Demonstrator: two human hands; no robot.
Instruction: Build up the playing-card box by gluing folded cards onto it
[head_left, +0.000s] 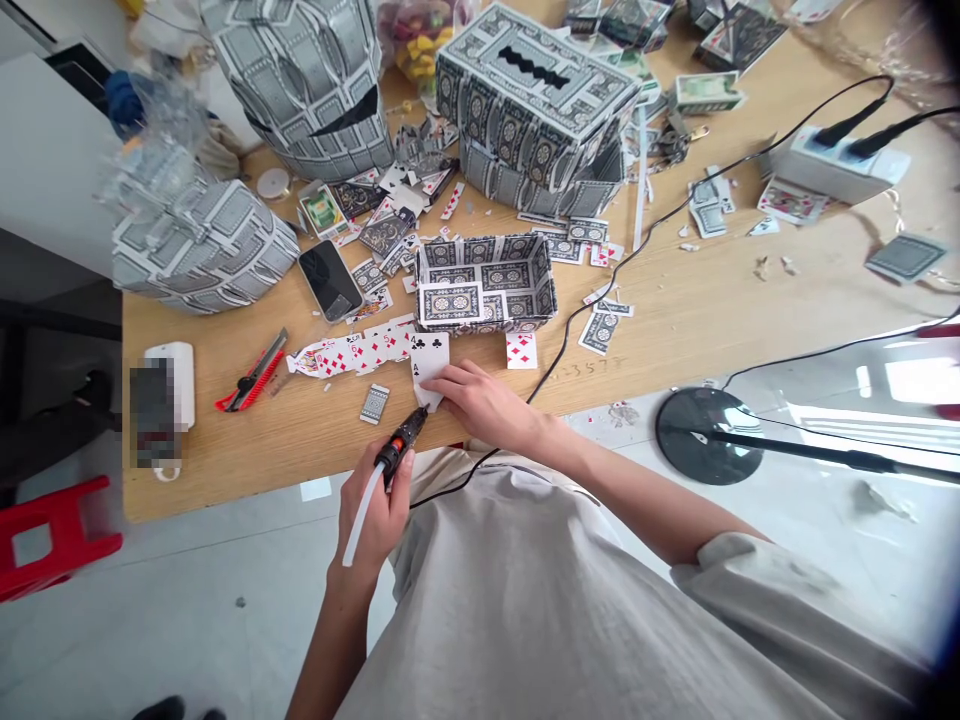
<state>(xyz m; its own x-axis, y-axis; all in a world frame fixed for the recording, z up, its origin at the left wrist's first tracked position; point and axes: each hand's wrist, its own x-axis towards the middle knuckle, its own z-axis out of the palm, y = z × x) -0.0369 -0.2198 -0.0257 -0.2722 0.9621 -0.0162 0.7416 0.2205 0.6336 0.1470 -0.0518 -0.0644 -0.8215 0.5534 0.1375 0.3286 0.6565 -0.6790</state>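
Observation:
My left hand (379,505) is wrapped round a black hot glue gun (402,440), and a white glue stick (363,520) juts from its back end. The gun's nozzle touches or nearly touches the lower end of a playing card strip (430,362) showing clubs and an ace. My right hand (484,402) grips that strip by its right side, fingertips on its face. Just beyond lies an open box made of cards (486,285). Left of the strip is a row of overlapping red cards (352,350), with a small folded card (374,404) nearer me.
A red utility knife (253,375) and a phone (330,280) lie to the left. Behind stand a larger card box (536,100) and woven card bags (300,80). The gun's black cable (574,320) runs across the table toward a white power strip (840,165).

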